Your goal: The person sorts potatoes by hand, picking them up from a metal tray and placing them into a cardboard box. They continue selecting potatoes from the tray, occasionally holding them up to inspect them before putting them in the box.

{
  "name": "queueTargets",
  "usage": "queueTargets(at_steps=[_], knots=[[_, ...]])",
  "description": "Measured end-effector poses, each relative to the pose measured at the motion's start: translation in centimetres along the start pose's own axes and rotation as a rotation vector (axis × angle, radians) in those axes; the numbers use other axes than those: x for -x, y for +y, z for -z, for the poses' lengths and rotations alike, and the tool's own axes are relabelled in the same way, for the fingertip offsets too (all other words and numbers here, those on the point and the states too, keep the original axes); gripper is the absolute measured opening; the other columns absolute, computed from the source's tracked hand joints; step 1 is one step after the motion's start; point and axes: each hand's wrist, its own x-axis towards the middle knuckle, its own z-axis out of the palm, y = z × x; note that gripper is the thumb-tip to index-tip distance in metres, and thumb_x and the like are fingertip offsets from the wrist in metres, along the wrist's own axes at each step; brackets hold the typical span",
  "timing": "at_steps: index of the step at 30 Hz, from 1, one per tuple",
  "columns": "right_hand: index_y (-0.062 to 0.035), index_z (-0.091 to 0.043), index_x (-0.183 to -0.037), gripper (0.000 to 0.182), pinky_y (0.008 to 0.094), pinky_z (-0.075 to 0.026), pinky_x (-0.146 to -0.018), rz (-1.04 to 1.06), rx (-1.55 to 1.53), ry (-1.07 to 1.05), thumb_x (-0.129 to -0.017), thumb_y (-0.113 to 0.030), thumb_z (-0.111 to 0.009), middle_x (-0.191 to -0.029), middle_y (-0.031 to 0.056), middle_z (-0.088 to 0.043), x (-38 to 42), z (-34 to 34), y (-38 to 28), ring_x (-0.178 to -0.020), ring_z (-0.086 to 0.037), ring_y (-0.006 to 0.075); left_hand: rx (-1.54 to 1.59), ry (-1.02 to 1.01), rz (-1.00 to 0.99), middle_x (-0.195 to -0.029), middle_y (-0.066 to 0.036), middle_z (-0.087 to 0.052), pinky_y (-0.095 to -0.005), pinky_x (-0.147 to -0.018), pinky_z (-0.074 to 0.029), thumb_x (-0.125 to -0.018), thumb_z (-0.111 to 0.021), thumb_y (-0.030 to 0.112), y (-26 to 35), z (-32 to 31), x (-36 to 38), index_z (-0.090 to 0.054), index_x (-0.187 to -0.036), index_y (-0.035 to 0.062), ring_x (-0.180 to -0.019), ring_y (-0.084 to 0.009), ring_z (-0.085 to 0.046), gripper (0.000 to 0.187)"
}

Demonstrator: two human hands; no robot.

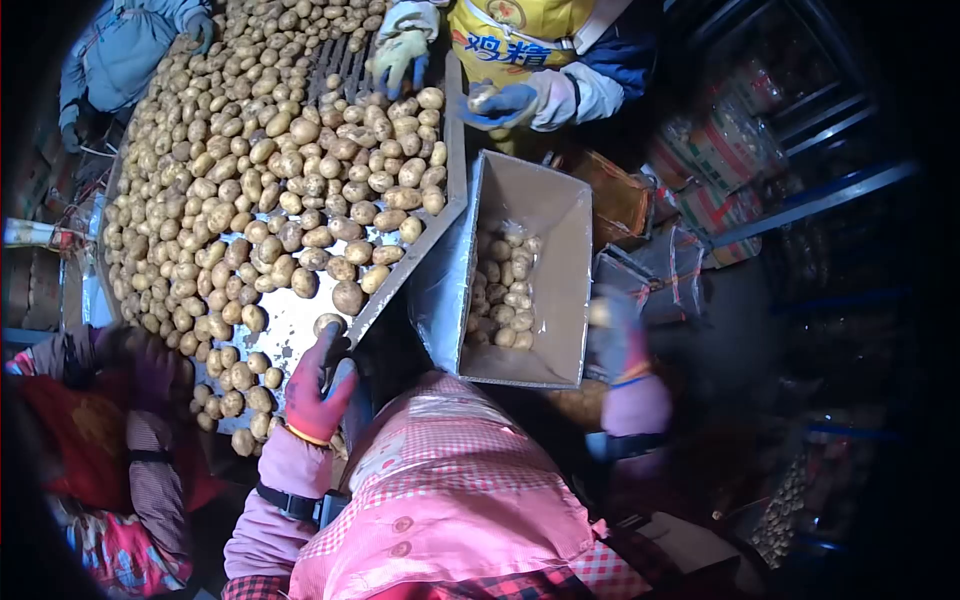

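My left hand (pixel 320 388), in a pink and dark glove, is at the lower edge of the sorting table (pixel 300 322). Its thumb stands apart from the fingers, and the fingertips reach a potato (pixel 328 323). To the right of an open cardboard box (pixel 535 360), my right hand (pixel 622 345) is smeared by motion. A pale, blurred potato (pixel 599 313) shows at its fingers. Inside the box, more potatoes (pixel 510 290) lie on a clear plastic liner.
Potatoes (pixel 230 190) heap over most of the table. A co-worker's gloved hands (pixel 400 62) are at its far right edge; other people stand at upper left and lower left. Beyond my box are a brown crate (pixel 608 195), printed cartons (pixel 735 150) and a metal bar (pixel 815 205).
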Motion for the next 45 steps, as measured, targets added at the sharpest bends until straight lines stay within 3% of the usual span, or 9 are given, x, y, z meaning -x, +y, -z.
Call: queueTargets(at_steps=[10,15,17,21,33,39,42,43,45], knots=[[-0.0069,-0.057,-0.125,0.046,0.0364,-0.049,-0.09,-0.514,1.298,0.48,-0.088,-0.033,-0.063,-0.112,0.0114,-0.061,5.4,21.5,8.2,-0.105,-0.059,0.0244,-0.185,-0.091,0.009,-0.127,-0.02,-0.058,-0.0409,-0.103,-0.041,-0.085,-0.067,0.023,-2.6,0.2,1.5,-0.049,-0.137,0.005,-0.119,-0.034,-0.055,0.058],[-0.0058,-0.056,-0.126,0.048,0.0381,-0.048,-0.092,-0.215,1.331,0.411,-0.087,-0.032,-0.064,-0.115,0.0138,-0.06,-2.0,7.6,1.4,-0.107,-0.058,0.0272,-0.324,-0.077,0.03,-0.127,-0.02,-0.057,-0.0428,-0.104,-0.039,-0.084,-0.066,0.026,-5.7,1.8,4.0,-0.053,-0.133,0.0074,-0.121,-0.0355,-0.053,0.054],[-0.0026,-0.052,-0.131,0.06,0.0427,-0.037,-0.106,0.591,1.091,0.108,-0.08,-0.026,-0.07,-0.127,0.0226,-0.055,-6.0,0.3,0.0,-0.121,-0.049,0.0384,-0.234,-0.01,0.082,-0.125,-0.02,-0.058,-0.0426,-0.102,-0.041,-0.084,-0.066,0.024,-6.2,2.7,5.5,-0.055,-0.131,0.007,-0.118,-0.0358,-0.054,0.051],[-0.0111,-0.044,-0.14,0.076,0.0511,-0.03,-0.108,0.799,1.342,-0.399,-0.077,-0.046,-0.068,-0.141,0.0211,-0.043,-4.9,-18.7,-4.1,-0.132,-0.037,0.041,-0.13,0.088,0.228,-0.12,-0.016,-0.062,-0.0415,-0.098,-0.044,-0.085,-0.063,0.02,-3.5,4.7,7.8,-0.059,-0.124,0.0063,-0.113,-0.0336,-0.057,0.042],[-0.0184,-0.033,-0.149,0.085,0.0607,-0.015,-0.111,0.926,1.422,-0.643,-0.081,-0.063,-0.056,-0.151,0.0231,-0.027,0.5,-42.3,0.0,-0.14,-0.022,0.0439,-0.114,0.26,0.349,-0.124,-0.014,-0.062,-0.0378,-0.098,-0.046,-0.086,-0.063,0.017,-5.6,4.4,12.6,-0.06,-0.125,0.0086,-0.114,-0.0294,-0.059,0.04],[-0.0157,-0.047,-0.14,0.066,0.0458,-0.029,-0.111,1.222,0.954,-1.307,-0.085,-0.052,-0.057,-0.142,0.0162,-0.044,-3.8,-48.1,-2.2,-0.132,-0.04,0.0343,-0.076,0.27,0.4,-0.118,-0.014,-0.065,-0.0378,-0.095,-0.047,-0.086,-0.064,0.018,-6.5,4.7,11.8,-0.061,-0.124,0.0086,-0.11,-0.0294,-0.062,0.039],[-0.012,-0.056,-0.129,0.044,0.0414,-0.05,-0.088,1.141,0.774,-1.12,-0.089,-0.03,-0.056,-0.118,0.0174,-0.062,-7.7,-50.3,-4.8,-0.102,-0.062,0.0344,-0.039,0.293,0.45,-0.119,-0.014,-0.065,-0.0379,-0.095,-0.048,-0.086,-0.065,0.02,-5.4,5.5,11.4,-0.061,-0.124,0.0088,-0.111,-0.0289,-0.061,0.04],[-0.0111,-0.055,-0.13,0.044,0.0427,-0.048,-0.091,0.806,0.589,-0.933,-0.088,-0.025,-0.057,-0.121,0.0178,-0.061,-8.4,-51.1,-5.2,-0.105,-0.061,0.0348,-0.039,0.309,0.463,-0.119,-0.014,-0.065,-0.0379,-0.095,-0.048,-0.086,-0.065,0.02,-5.4,5.4,11.4,-0.061,-0.124,0.0088,-0.111,-0.0289,-0.061,0.04],[-0.0099,-0.055,-0.131,0.047,0.0413,-0.043,-0.102,1.031,0.722,-0.713,-0.087,-0.024,-0.061,-0.129,0.0183,-0.057,-9.7,-52.8,-6.8,-0.12,-0.054,0.0341,0.023,0.366,0.533,-0.123,-0.014,-0.063,-0.0374,-0.099,-0.046,-0.085,-0.066,0.02,-5.9,4.6,11.9,-0.062,-0.124,0.01,-0.115,-0.0296,-0.06,0.041]])
